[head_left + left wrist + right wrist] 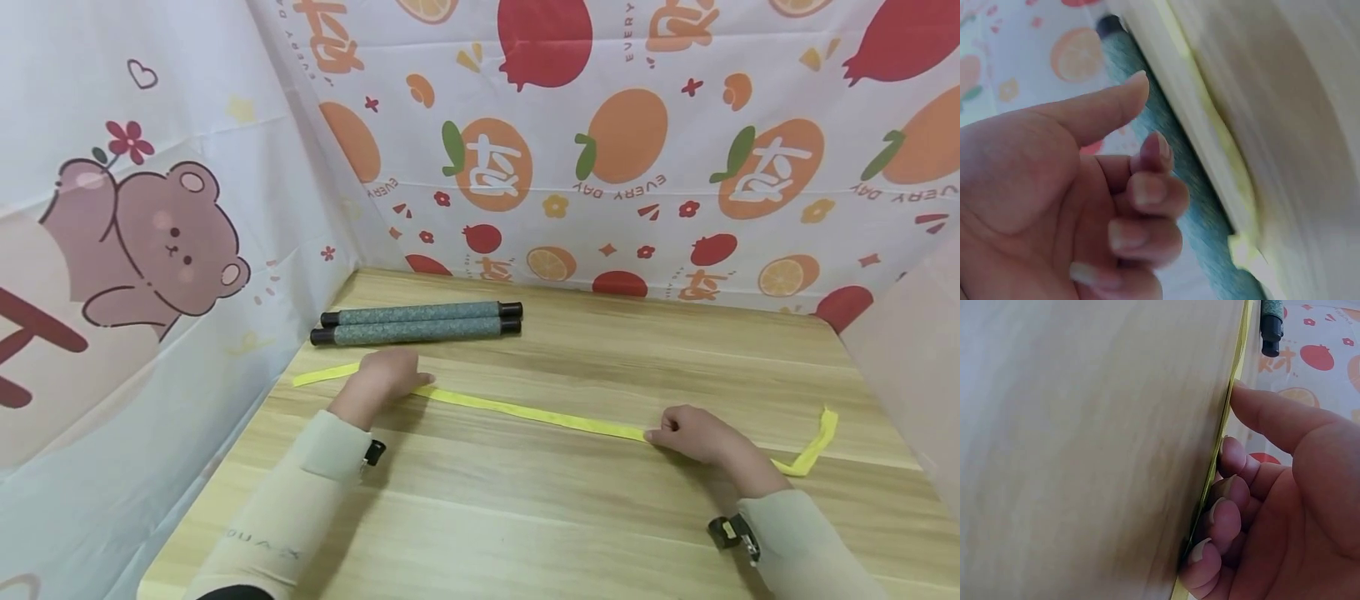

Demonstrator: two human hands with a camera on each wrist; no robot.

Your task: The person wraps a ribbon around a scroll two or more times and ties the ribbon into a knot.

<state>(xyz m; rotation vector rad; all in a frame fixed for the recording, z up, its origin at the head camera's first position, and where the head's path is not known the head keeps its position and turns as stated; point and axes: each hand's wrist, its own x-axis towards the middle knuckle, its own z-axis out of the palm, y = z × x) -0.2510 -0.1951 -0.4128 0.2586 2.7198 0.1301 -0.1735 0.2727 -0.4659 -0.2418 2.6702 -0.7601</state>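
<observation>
A long yellow ribbon point(517, 409) stretches across the table, running under both hands. My left hand point(386, 375) is over its left part. In the left wrist view that hand point(1116, 206) has loosely bent fingers and an extended thumb, with the ribbon point(1229, 147) lying apart from them. My right hand point(697, 435) is at the ribbon's right part. Seen from the right wrist, the hand's point(1272, 487) thumb tip and bent fingertips are right along the ribbon point(1239, 353), thumb and index finger spread apart. The ribbon's right end bends upward past the right wrist.
Two slim teal rolls point(416, 323) with black ends lie side by side behind the left hand. The wooden table point(525, 508) meets a fruit-print cloth point(555, 200) at the back and a bear-print cloth point(165, 242) on the left.
</observation>
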